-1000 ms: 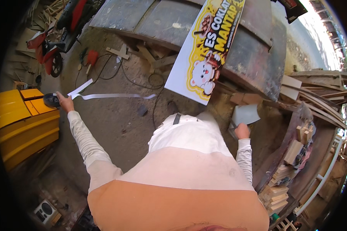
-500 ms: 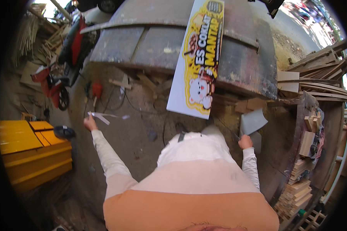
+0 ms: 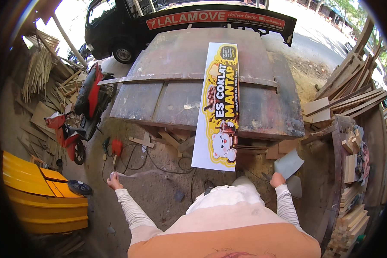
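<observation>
A long white board with a yellow, black and brown printed sticker (image 3: 201, 142) lies on the big dark table (image 3: 180, 101), its near end jutting past the table's edge toward me. Out to the left, my left hand (image 3: 115, 181) is closed on a thin pale strip (image 3: 137, 174), which trails rightward and is blurred. Low on the right, my right hand (image 3: 277, 179) is closed round a thin dark tool (image 3: 266, 176); most of it is hidden in the fist. Neither hand touches the board.
A grey curved plastic chair (image 3: 289, 163) stands beside my right hand. Cables (image 3: 176, 171) lie on the ground before the table. A red motorbike (image 3: 66, 133) and a yellow box (image 3: 43, 206) are at left, stacked timber (image 3: 346, 230) at right, a black truck (image 3: 120, 36) beyond.
My view has tilted up, bringing the truck into sight. The strip in my left hand has swung out and blurred. My right hand keeps its grip near the chair.
</observation>
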`<state>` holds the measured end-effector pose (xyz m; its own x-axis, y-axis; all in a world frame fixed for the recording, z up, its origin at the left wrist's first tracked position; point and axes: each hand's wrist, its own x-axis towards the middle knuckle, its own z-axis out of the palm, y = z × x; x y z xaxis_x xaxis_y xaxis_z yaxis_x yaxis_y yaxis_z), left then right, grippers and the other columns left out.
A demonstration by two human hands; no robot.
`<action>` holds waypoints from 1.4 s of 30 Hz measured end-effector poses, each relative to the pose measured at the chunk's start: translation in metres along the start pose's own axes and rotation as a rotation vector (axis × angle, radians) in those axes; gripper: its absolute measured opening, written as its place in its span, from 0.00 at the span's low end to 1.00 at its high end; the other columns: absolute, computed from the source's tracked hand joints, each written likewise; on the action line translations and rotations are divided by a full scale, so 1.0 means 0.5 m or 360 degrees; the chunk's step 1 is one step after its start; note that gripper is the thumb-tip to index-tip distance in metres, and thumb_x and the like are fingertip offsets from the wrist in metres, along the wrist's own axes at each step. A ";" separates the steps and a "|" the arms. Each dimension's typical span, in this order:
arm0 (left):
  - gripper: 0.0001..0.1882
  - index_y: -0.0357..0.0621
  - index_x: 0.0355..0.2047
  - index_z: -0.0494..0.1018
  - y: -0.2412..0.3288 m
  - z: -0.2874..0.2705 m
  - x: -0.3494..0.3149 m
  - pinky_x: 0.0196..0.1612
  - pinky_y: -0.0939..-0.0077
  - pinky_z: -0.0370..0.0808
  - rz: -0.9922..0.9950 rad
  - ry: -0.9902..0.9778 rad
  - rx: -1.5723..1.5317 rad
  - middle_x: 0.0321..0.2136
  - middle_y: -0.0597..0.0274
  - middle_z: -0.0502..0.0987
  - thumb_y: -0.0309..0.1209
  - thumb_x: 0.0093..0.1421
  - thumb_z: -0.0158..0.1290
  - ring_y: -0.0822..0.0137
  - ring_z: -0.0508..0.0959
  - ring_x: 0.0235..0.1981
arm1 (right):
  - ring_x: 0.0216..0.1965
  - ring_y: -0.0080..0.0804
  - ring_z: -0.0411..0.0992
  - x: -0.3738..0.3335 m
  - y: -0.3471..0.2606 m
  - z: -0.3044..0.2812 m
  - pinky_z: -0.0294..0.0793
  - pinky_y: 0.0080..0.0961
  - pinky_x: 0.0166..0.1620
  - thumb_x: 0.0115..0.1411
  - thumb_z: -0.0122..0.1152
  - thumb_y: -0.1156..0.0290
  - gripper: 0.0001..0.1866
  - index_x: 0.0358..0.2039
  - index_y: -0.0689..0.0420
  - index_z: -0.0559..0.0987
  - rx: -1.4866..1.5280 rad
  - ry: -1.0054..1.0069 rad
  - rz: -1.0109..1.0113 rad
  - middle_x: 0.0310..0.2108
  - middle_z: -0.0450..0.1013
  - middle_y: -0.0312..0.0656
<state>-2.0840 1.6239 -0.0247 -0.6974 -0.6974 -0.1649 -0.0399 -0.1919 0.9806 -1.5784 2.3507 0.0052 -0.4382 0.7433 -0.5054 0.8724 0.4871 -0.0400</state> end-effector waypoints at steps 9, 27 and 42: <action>0.25 0.31 0.51 0.70 0.003 -0.028 0.027 0.29 0.74 0.78 0.0171 0.0114 0.0786 0.34 0.52 0.80 0.20 0.53 0.66 0.64 0.80 0.25 | 0.46 0.59 0.77 -0.008 -0.004 -0.010 0.78 0.47 0.48 0.52 0.62 0.73 0.11 0.34 0.65 0.84 0.0069 0.0032 0.0049 0.40 0.79 0.60; 0.14 0.37 0.35 0.81 -0.175 0.435 -0.641 0.37 0.67 0.77 0.0677 -0.1379 0.0814 0.29 0.52 0.83 0.37 0.65 0.56 0.60 0.83 0.30 | 0.44 0.61 0.77 -0.015 -0.006 0.040 0.77 0.49 0.47 0.53 0.60 0.71 0.11 0.33 0.63 0.84 0.0206 0.0117 0.0059 0.38 0.79 0.60; 0.46 0.36 0.72 0.47 -0.292 0.927 -0.847 0.68 0.26 0.33 0.1622 -0.1859 0.1704 0.75 0.51 0.43 0.61 0.68 0.38 0.59 0.39 0.76 | 0.40 0.62 0.73 -0.130 0.045 -0.008 0.71 0.47 0.45 0.63 0.59 0.70 0.15 0.45 0.68 0.75 0.0885 0.1073 -0.0219 0.38 0.75 0.59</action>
<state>-2.1144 2.2673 -0.0487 -0.7919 0.5946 0.1391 0.5995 0.7135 0.3628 -1.5309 2.3153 0.0405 -0.4283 0.8921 0.1438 0.7043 0.4293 -0.5654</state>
